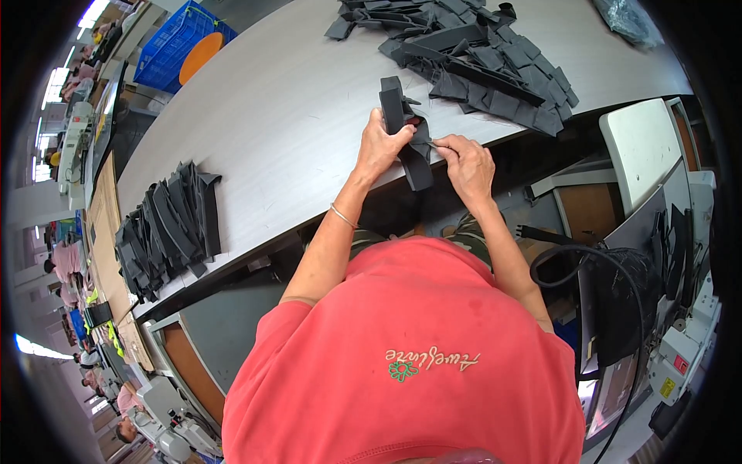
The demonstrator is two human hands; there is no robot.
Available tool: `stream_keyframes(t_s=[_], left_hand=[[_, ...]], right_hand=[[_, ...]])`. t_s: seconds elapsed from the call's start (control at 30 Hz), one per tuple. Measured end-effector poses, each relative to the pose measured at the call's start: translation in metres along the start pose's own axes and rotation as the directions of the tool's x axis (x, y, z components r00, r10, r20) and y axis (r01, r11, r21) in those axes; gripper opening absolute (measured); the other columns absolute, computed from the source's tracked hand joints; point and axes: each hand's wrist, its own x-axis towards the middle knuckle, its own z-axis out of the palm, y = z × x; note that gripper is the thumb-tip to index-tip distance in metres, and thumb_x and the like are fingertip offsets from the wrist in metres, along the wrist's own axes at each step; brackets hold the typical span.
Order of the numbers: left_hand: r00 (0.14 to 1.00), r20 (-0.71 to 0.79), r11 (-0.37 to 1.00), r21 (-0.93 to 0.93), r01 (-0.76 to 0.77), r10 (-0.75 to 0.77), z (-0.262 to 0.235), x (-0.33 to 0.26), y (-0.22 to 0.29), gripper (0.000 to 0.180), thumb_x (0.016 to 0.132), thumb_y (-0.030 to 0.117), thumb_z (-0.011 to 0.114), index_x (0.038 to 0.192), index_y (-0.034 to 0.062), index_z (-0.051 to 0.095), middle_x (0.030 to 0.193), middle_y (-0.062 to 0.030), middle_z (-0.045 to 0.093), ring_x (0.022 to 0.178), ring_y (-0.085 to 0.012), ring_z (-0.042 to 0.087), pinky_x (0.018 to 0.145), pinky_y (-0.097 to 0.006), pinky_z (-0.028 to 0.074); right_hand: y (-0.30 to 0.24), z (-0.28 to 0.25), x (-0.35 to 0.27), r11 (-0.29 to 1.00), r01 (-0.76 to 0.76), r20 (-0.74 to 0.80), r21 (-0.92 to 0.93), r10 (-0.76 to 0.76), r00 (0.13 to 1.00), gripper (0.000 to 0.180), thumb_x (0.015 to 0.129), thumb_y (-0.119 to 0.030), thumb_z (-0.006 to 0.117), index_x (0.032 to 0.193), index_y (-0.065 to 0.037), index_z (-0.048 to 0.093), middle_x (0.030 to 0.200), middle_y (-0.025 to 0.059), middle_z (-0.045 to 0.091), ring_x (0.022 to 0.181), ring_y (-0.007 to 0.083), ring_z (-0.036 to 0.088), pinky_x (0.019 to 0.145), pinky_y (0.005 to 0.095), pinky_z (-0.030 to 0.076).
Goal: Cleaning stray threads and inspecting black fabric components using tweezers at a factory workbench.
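Observation:
A folded dark grey fabric piece (418,168) is held up at the table's near edge, part of it sticking out past that edge. My left hand (378,148) is closed around it, the thumb pressed across its middle. A small patch of red shows in the fold by the thumb. From the other side my right hand (468,168) pinches at the piece's right edge. Something thin and small seems to be between those fingertips, too small to name. Beyond my hands lies a heap of similar dark grey fabric pieces (533,81).
A row of dark grey fabric strips (170,228) lies at the left of the pale table (286,100). A clear plastic bag (627,22) is at the far right. A blue crate (174,48) stands beyond the table. Sewing machines flank me; a black cable (635,298) loops at right.

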Motion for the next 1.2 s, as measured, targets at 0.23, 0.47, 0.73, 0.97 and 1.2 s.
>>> stream_keyframes(t_s=[0.23, 0.47, 0.73, 0.97, 1.2], left_hand=[[0.995, 0.099, 0.965, -0.261, -0.001, 0.028, -0.003, -0.003, 0.000, 0.029, 0.082, 0.007, 0.064, 0.101, -0.0040, 0.044, 0.098, -0.0146, 0.063, 0.096, -0.0170, 0.064, 0.074, -0.026, 0.050], [0.989, 0.137, 0.974, -0.226, -0.023, 0.055, -0.012, -0.008, 0.000, 0.029, 0.082, 0.006, 0.061, 0.103, -0.0032, 0.043, 0.100, -0.0120, 0.060, 0.089, -0.0130, 0.059, 0.076, -0.026, 0.048], [0.990, 0.134, 0.978, -0.210, -0.015, 0.044, -0.013, -0.018, 0.003, 0.036, 0.084, 0.008, 0.060, 0.113, -0.0022, 0.042, 0.105, -0.0059, 0.053, 0.095, -0.0094, 0.050, 0.084, -0.025, 0.043], [0.993, 0.103, 0.983, -0.177, -0.038, 0.057, -0.012, -0.017, 0.000, 0.036, 0.083, 0.007, 0.062, 0.112, -0.0023, 0.042, 0.103, -0.0055, 0.053, 0.092, -0.0091, 0.051, 0.080, -0.024, 0.044], [0.994, 0.079, 0.991, -0.122, -0.059, 0.069, -0.011, -0.019, -0.001, 0.036, 0.083, 0.008, 0.063, 0.111, -0.0022, 0.042, 0.098, -0.0044, 0.053, 0.086, -0.0080, 0.049, 0.074, -0.023, 0.044]], right_hand=[[-0.002, -0.012, 0.007, 0.961, -0.132, 0.089, 0.241, 0.113, 0.990, 0.018, 0.084, -0.018, 0.063, 0.099, -0.011, 0.069, 0.091, 0.0090, 0.065, 0.083, 0.0289, 0.063, 0.074, 0.0348, 0.048], [-0.012, -0.008, 0.015, 0.978, 0.205, 0.058, -0.033, -0.203, 0.978, 0.012, 0.078, -0.015, 0.069, 0.089, -0.012, 0.071, 0.087, 0.0062, 0.055, 0.081, 0.0251, 0.061, 0.068, 0.0402, 0.045], [-0.020, 0.002, 0.021, 0.943, 0.280, 0.091, -0.179, -0.267, 0.959, 0.008, 0.078, -0.016, 0.068, 0.085, -0.013, 0.071, 0.084, 0.0052, 0.054, 0.078, 0.0234, 0.060, 0.065, 0.0390, 0.043], [-0.023, 0.006, 0.021, 0.927, 0.283, 0.107, -0.247, -0.264, 0.958, 0.006, 0.079, -0.016, 0.066, 0.083, -0.012, 0.070, 0.081, 0.0054, 0.054, 0.077, 0.0224, 0.060, 0.064, 0.0391, 0.042], [-0.025, 0.006, 0.017, 0.931, 0.259, 0.076, -0.258, -0.248, 0.966, 0.005, 0.079, -0.015, 0.066, 0.082, -0.013, 0.070, 0.081, 0.0054, 0.053, 0.076, 0.0221, 0.060, 0.064, 0.0387, 0.041]])
